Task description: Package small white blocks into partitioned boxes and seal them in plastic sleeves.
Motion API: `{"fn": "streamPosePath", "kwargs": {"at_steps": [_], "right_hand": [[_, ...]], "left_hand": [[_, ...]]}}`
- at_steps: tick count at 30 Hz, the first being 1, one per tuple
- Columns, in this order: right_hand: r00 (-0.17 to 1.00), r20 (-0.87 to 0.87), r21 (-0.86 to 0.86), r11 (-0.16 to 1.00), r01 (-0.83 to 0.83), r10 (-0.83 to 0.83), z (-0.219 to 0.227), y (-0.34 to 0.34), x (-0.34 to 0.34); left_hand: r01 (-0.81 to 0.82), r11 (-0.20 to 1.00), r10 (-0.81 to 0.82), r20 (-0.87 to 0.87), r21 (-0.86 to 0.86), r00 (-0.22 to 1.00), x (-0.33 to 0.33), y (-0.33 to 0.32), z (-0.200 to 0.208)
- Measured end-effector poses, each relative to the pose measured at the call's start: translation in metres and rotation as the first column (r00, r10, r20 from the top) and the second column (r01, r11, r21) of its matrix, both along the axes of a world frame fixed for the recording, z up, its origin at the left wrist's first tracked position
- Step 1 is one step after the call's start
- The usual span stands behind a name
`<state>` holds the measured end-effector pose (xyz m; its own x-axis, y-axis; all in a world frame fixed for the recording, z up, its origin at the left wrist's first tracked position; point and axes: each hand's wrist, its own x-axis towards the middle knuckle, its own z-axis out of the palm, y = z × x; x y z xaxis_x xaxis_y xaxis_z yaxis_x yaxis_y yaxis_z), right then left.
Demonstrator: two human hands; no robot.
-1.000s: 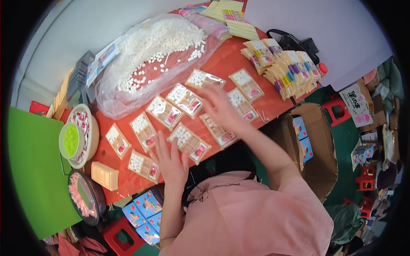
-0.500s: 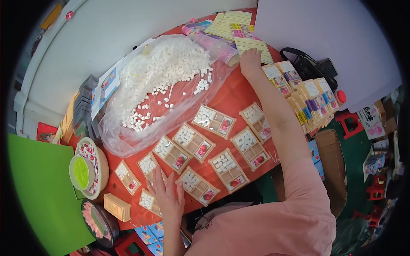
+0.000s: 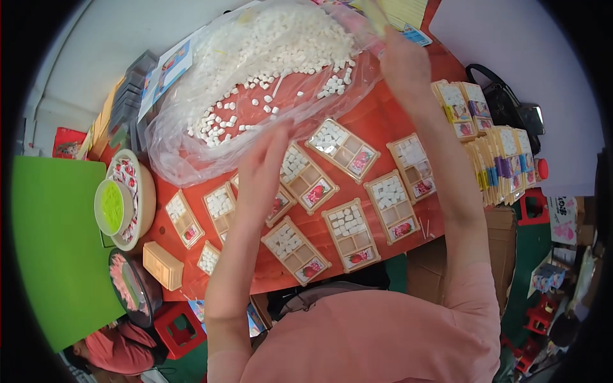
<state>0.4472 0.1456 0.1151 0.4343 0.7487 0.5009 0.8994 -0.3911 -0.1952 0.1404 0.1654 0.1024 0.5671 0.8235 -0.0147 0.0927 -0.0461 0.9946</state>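
A single view comes from a wide fisheye camera worn on the person's head, looking steeply down over the pink-clad shoulders onto the red desk (image 3: 383,121). The picture is upright and unmirrored, its left being the person's left. Both forearms enter from the lower edge and run up toward the far side of the desk. The camera sits close above the desk, which fills the middle; straight edges bend toward the dark round rim, where the floor and a green surface (image 3: 51,255) show at the sides.
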Motion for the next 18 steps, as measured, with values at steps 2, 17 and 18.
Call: {"fn": "streamPosePath", "kwargs": {"at_steps": [2,17,18], "right_hand": [[0.974,0.177,-0.031,0.99,-0.135,0.139,-0.02,-0.01,-0.038],[0.795,0.07,-0.318,0.769,-0.555,0.602,-0.063,-0.067,-0.065],[0.775,0.07,-0.319,0.75,-0.58,0.629,-0.061,-0.067,-0.062]], "left_hand": [[-0.026,0.974,0.048,0.093,-0.226,0.994,0.033,0.033,-0.004],[-0.048,0.847,0.134,0.124,-0.53,0.983,0.096,0.098,-0.041],[-0.042,0.897,0.11,0.13,-0.439,0.985,0.098,0.101,-0.044]]}}
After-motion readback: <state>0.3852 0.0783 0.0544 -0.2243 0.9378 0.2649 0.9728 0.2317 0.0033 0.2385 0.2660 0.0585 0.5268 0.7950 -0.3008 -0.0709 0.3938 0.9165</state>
